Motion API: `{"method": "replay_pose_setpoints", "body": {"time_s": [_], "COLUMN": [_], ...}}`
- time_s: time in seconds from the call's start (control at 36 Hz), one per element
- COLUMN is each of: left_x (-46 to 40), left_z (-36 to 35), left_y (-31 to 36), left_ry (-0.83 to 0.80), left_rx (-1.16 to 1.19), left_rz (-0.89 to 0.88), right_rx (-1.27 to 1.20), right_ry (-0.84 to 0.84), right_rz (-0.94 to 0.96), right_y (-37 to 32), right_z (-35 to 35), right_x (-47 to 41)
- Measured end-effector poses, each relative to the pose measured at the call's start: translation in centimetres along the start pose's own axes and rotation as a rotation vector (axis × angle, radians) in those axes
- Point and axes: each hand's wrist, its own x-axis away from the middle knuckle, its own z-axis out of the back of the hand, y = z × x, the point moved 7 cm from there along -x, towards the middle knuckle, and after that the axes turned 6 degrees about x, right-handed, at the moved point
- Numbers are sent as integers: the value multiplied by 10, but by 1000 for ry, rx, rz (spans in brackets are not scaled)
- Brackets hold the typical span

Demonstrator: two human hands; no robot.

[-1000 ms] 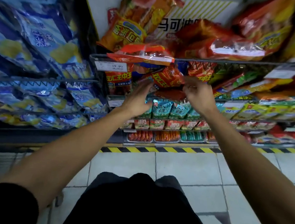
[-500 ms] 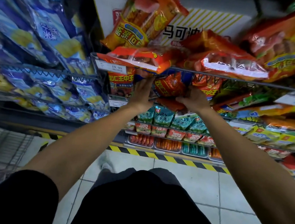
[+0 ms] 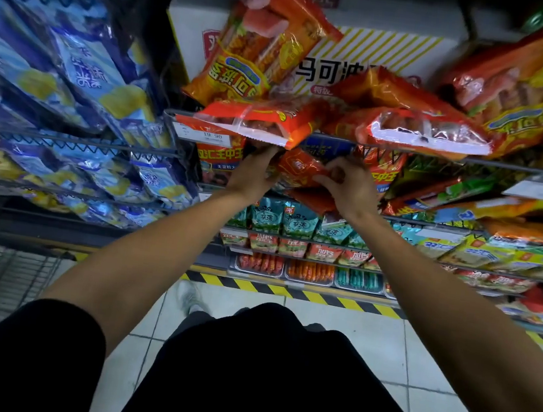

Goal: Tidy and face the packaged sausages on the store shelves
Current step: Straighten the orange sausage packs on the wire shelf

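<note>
So both hands are working on the same thing right now: a small red plastic sausage pack [image 3: 297,168] sitting on the second wire shelf [image 3: 432,224], tucked just under the front lip of the top wire shelf [image 3: 339,141]. The left hand [image 3: 253,176] is reaching up along the pack's left side, fingers mostly straight and pressing against it. The right hand [image 3: 347,189] is pinching the pack's right edge with curled fingers. The hands are close together, with only the pack between them.

Right above them, a floppy red-and-clear sausage bag [image 3: 256,123] is hanging out over the rail next to the white price tag [image 3: 212,136], and another crinkly red bag [image 3: 426,130] is doing the same further right.

My guess is these packs are light but slick and soft, so they're probably going to slide and flop rather than stand up on their own. I'd be holding by the sealed side edges, not the squishy middle. The overhanging bags look like they could easily get knocked off too.
</note>
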Motion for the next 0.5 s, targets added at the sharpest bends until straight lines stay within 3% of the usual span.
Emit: {"method": "replay_pose_setpoints", "body": {"time_s": [0.14, 0.31, 0.5], "left_x": [8, 27, 35], "left_z": [16, 27, 26], "left_y": [-1, 2, -5], "left_ry": [104, 281, 251], "left_rx": [148, 382, 530], "left_rz": [-16, 32, 64], "right_rx": [-252, -191, -149], "right_ry": [-29, -397, -363], "right_rz": [-37, -49, -61], "right_y": [-3, -4, -16], "right_z": [-5, -27, -38], "right_x": [2, 2, -9]}}
